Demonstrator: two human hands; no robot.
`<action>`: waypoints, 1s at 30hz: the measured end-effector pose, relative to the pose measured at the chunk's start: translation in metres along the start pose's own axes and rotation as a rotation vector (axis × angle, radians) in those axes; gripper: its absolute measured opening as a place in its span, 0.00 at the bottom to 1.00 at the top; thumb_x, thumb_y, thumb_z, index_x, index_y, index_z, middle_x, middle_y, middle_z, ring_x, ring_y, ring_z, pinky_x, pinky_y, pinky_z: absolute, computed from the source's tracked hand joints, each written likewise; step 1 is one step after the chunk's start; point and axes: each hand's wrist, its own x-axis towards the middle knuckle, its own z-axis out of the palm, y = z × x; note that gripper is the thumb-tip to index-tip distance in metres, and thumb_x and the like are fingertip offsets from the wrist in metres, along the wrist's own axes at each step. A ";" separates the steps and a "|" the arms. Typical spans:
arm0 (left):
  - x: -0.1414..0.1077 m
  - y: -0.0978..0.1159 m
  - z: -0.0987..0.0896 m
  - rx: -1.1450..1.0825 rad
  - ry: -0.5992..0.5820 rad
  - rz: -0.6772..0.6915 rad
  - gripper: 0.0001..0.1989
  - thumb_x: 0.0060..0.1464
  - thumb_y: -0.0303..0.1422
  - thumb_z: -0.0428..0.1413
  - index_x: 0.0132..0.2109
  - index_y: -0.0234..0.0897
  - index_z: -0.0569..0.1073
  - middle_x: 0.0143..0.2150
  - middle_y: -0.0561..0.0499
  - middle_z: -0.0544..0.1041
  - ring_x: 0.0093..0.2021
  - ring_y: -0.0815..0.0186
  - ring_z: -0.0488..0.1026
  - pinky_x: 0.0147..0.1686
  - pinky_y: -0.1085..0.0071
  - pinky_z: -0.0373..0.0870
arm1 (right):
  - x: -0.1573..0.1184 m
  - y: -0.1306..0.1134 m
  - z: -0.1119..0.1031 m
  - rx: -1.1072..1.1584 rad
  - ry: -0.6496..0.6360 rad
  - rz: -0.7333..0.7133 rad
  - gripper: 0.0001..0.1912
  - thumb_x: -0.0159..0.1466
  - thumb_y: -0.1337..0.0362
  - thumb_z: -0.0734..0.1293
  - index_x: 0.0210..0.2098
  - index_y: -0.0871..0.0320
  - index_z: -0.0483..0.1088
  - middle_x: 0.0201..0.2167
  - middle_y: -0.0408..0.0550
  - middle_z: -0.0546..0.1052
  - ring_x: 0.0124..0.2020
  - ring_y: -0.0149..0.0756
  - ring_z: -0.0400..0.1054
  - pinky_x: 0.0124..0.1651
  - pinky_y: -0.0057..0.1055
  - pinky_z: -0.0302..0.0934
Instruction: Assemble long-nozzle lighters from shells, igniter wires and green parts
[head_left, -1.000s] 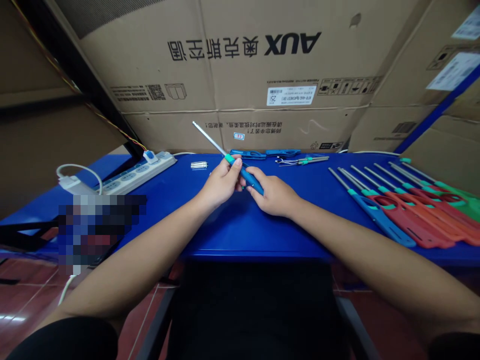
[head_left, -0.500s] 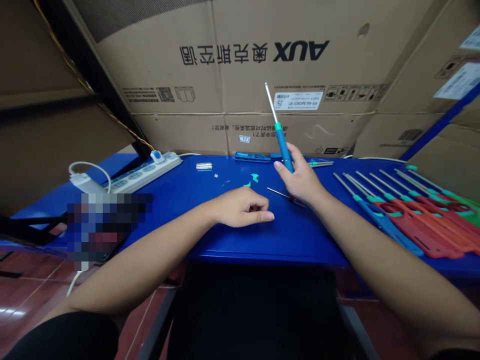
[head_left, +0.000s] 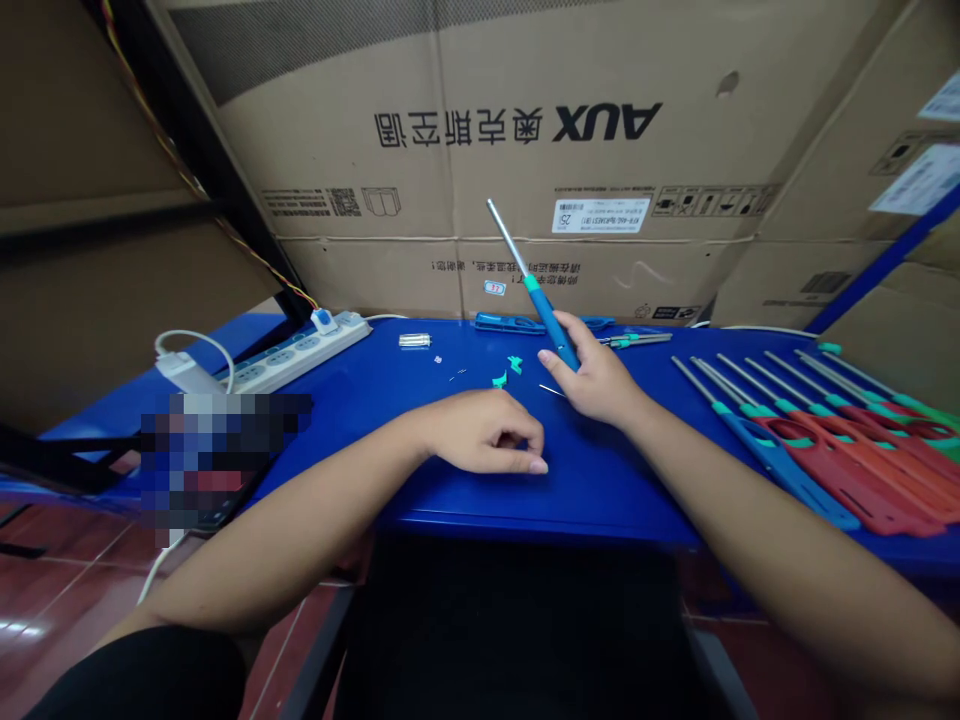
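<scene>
A blue lighter (head_left: 551, 320) with a green collar and a long metal tube is held in my right hand (head_left: 600, 378), its tube pointing up and to the left. My left hand (head_left: 491, 432) rests near the table's front edge, fingers curled, with no object showing in it. Small green pieces (head_left: 515, 365) lie just beyond my left hand. A thin metal shaft (head_left: 552, 390) shows beside my right hand, which hides the rest of it. Blue casing parts (head_left: 510, 323) lie at the back of the blue table (head_left: 450, 505).
Several red, blue and green lighters (head_left: 840, 440) lie in a row at the right. A white power strip (head_left: 300, 350) and a pixelated dark object (head_left: 225, 450) are at the left. A silver cylinder (head_left: 415, 340) lies near the cardboard (head_left: 487, 80) behind.
The lighter in my right hand has tilted further left, its tip now lower. My right hand covers more of the thin shaft. The whole view has shifted slightly.
</scene>
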 end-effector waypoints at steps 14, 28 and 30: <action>-0.054 -0.069 -0.065 0.288 0.407 -0.969 0.11 0.39 0.42 0.66 0.26 0.40 0.79 0.26 0.51 0.79 0.27 0.65 0.71 0.27 0.73 0.59 | 0.002 0.003 -0.007 -0.197 -0.110 0.066 0.30 0.68 0.52 0.60 0.66 0.55 0.57 0.38 0.51 0.78 0.33 0.45 0.72 0.34 0.38 0.63; -0.038 -0.062 -0.050 0.183 0.262 -0.895 0.03 0.42 0.33 0.62 0.26 0.39 0.78 0.25 0.52 0.77 0.25 0.67 0.68 0.27 0.74 0.58 | -0.001 0.003 -0.006 -0.212 -0.295 -0.104 0.23 0.66 0.61 0.64 0.59 0.55 0.67 0.58 0.54 0.74 0.56 0.48 0.69 0.57 0.45 0.63; -0.040 -0.048 -0.052 0.121 0.200 -0.827 0.05 0.45 0.35 0.61 0.30 0.40 0.79 0.26 0.53 0.77 0.26 0.68 0.68 0.28 0.75 0.60 | -0.002 0.002 -0.005 -0.216 -0.374 -0.137 0.22 0.66 0.61 0.64 0.59 0.55 0.68 0.58 0.53 0.74 0.56 0.47 0.68 0.58 0.46 0.62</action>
